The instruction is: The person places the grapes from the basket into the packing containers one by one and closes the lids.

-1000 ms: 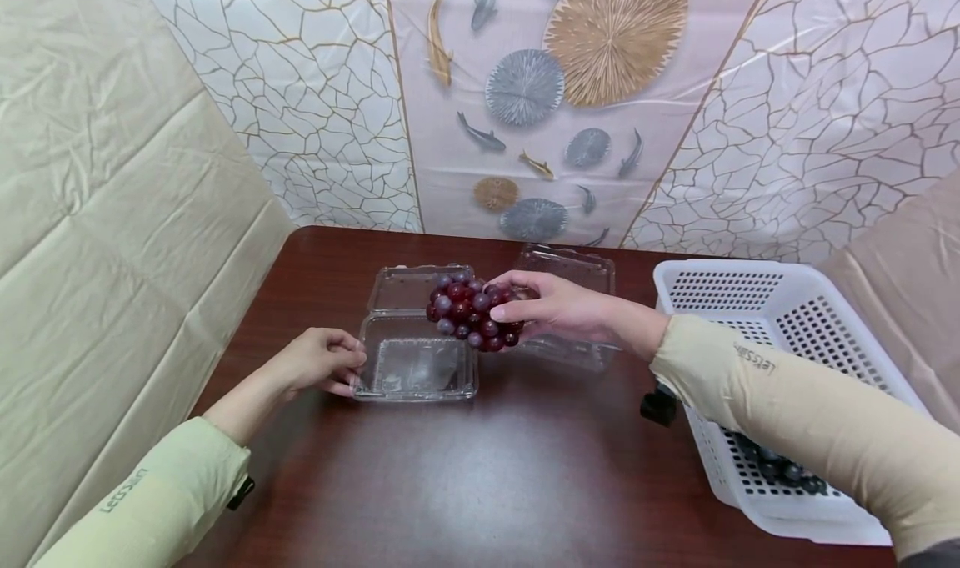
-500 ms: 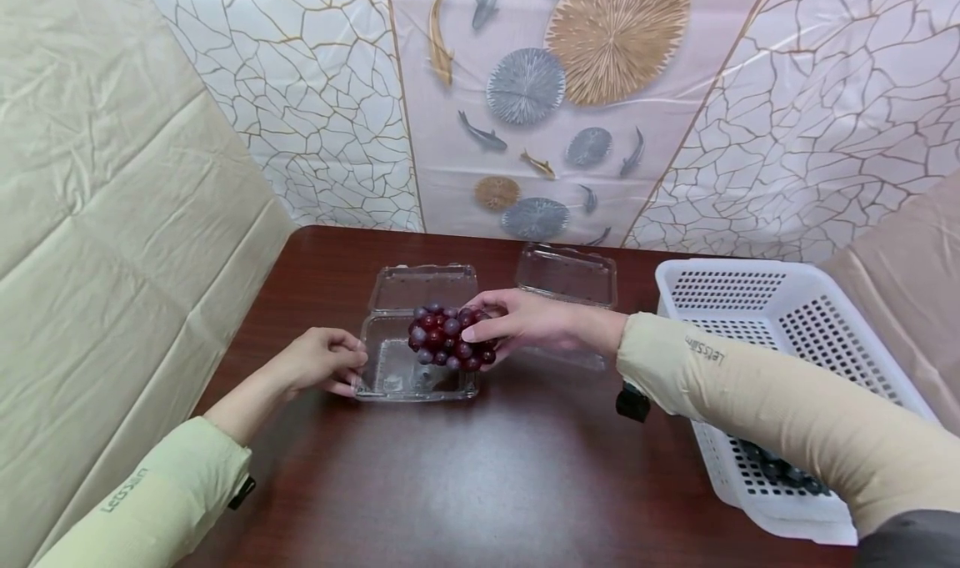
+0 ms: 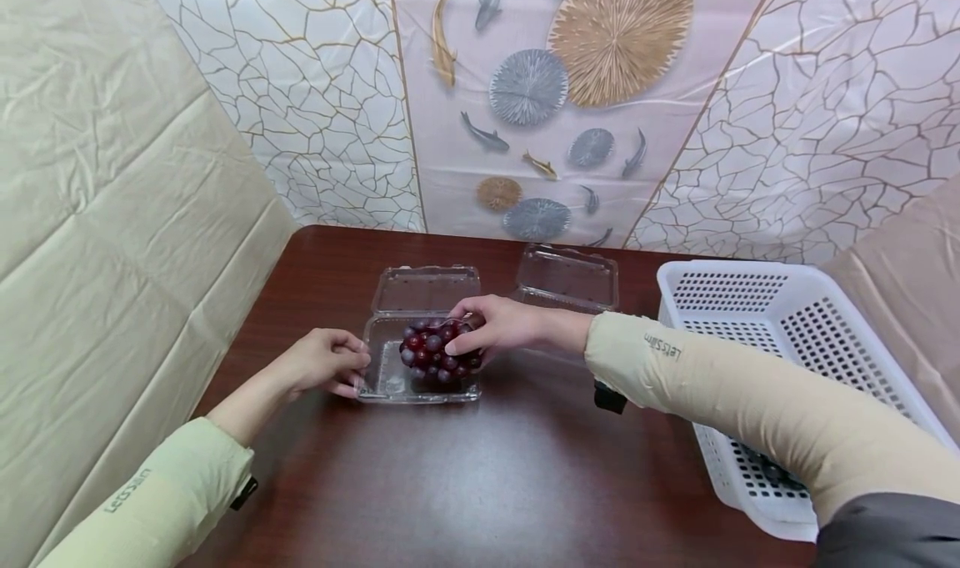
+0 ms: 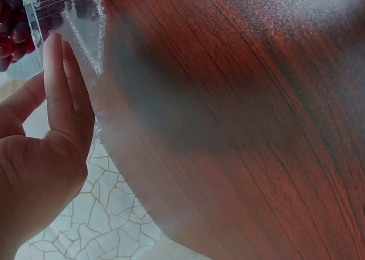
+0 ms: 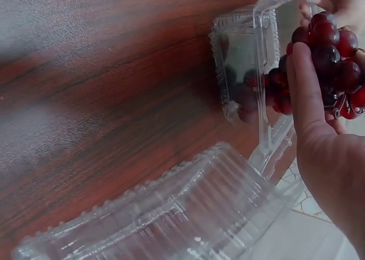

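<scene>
A bunch of red grapes (image 3: pixel 435 351) lies within or just over the base of an open clear plastic clamshell container (image 3: pixel 420 399). From the right, my right hand (image 3: pixel 498 328) grips the bunch, thumb on the near side and fingers behind. In the right wrist view the grapes (image 5: pixel 325 55) show beside its straight thumb or finger. Whether the bunch touches the container's floor I cannot tell. My left hand (image 3: pixel 330 361) holds the container's left side at the rim. The left wrist view shows that hand's fingers (image 4: pixel 60 83) against the clear wall.
A second open clear clamshell container (image 3: pixel 567 278) stands behind the right forearm, partly hidden. On the right is a white perforated basket (image 3: pixel 723 269) holding dark grapes (image 3: pixel 776 471), mostly covered by the arm. Beneath everything is a dark wooden table (image 3: pixel 450 485), with patterned fabric behind it.
My right hand has carried the grapes left and down, from above the container's right edge into or just over its base. The left hand has stayed at the rim.
</scene>
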Demonstrator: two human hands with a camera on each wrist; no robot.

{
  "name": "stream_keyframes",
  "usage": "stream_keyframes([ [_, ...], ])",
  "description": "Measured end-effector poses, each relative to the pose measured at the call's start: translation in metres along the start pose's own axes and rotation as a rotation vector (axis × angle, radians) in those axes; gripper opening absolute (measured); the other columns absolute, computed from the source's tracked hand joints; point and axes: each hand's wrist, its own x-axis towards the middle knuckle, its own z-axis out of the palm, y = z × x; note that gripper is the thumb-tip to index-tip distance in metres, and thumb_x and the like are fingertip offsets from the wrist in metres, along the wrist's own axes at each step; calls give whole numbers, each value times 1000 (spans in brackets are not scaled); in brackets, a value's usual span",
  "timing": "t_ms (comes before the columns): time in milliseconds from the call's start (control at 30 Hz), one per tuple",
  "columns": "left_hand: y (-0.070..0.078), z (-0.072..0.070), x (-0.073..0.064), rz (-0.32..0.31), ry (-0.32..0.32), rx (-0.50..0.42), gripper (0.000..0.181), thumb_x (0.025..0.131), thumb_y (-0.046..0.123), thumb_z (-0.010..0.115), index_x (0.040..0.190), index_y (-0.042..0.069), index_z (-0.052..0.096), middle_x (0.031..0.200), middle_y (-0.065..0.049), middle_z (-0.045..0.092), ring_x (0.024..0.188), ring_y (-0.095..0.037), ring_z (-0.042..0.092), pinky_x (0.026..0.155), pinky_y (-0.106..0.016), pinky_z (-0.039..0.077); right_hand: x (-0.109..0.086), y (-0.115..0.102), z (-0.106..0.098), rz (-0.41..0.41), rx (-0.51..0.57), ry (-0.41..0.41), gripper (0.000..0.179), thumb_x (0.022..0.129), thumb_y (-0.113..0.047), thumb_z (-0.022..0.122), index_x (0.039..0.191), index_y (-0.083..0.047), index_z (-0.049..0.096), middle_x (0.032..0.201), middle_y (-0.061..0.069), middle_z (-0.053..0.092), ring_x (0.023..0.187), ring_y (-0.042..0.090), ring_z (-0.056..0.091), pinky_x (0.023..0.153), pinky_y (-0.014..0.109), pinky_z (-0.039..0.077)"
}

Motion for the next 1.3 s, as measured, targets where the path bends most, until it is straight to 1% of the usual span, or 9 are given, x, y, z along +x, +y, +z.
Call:
stream_keyframes([
  [300, -1, 1, -1, 2, 2, -2, 30, 104, -2, 64, 126, -20, 53, 97, -12, 76, 76, -19, 74, 68, -39, 70, 14, 2, 10, -33, -81, 42, 43, 96, -9, 77, 133, 3, 58, 111, 17, 72, 90, 21, 73, 82, 48, 69],
  [433, -1, 1, -2, 8, -2, -3, 30, 104, -2, 64, 126, -20, 54, 98, -12, 76, 76, -20, 75, 69, -40, 70, 21, 3, 14, -94, -201, 60, 44, 94, -12, 79, 131, 1, 60, 111, 13, 72, 93, 16, 69, 76, 36, 68],
  [500, -2, 1, -2, 7, -3, -5, 30, 104, -2, 64, 126, -20, 54, 98, -12, 76, 77, -20, 75, 70, -40, 70, 23, 3, 16, -124, -286, 69, 44, 93, -15, 81, 131, -1, 61, 112, 11, 71, 95, 15, 67, 77, 31, 66],
  [600, -2, 2, -2, 7, -3, -5, 30, 104, -1, 64, 125, -20, 54, 98, -12, 75, 77, -20, 75, 70, -41, 70, 26, 5, 17, -148, -423, 87, 45, 93, -21, 82, 130, -7, 63, 114, 7, 72, 101, 14, 64, 86, 26, 59],
  [700, -2, 2, -2, 8, 0, -4, 30, 104, -2, 64, 126, -20, 54, 98, -12, 75, 77, -20, 75, 70, -41, 70, 28, 8, 20, -166, -550, 93, 45, 94, -26, 82, 132, -12, 63, 120, 4, 72, 110, 15, 64, 97, 27, 53],
  [767, -2, 2, -2, 10, 1, -3, 30, 104, -2, 64, 126, -20, 54, 98, -12, 75, 76, -20, 74, 70, -41, 70, 29, 9, 21, -188, -607, 86, 46, 94, -26, 82, 134, -12, 62, 124, 5, 72, 116, 17, 64, 104, 28, 52],
  [1033, -2, 3, 0, 12, 3, -3, 29, 103, -2, 64, 124, -19, 55, 96, -11, 75, 76, -19, 74, 70, -39, 70, 29, 13, 27, -281, -794, 37, 50, 96, -15, 79, 140, -6, 56, 134, 12, 68, 127, 26, 63, 115, 35, 50],
  [1167, -1, 4, 0, 14, 10, 2, 28, 103, -2, 64, 123, -19, 56, 94, -11, 74, 75, -19, 73, 70, -39, 70, 26, 11, 29, -289, -868, 19, 55, 95, -18, 80, 142, -4, 55, 140, 14, 65, 135, 28, 60, 120, 38, 47],
  [1300, 0, 4, 0, 15, 11, 7, 27, 104, -2, 64, 123, -19, 56, 93, -11, 74, 74, -19, 73, 69, -38, 70, 23, 9, 27, -314, -890, 28, 54, 97, -22, 79, 142, -3, 57, 141, 15, 65, 136, 29, 59, 121, 39, 46],
])
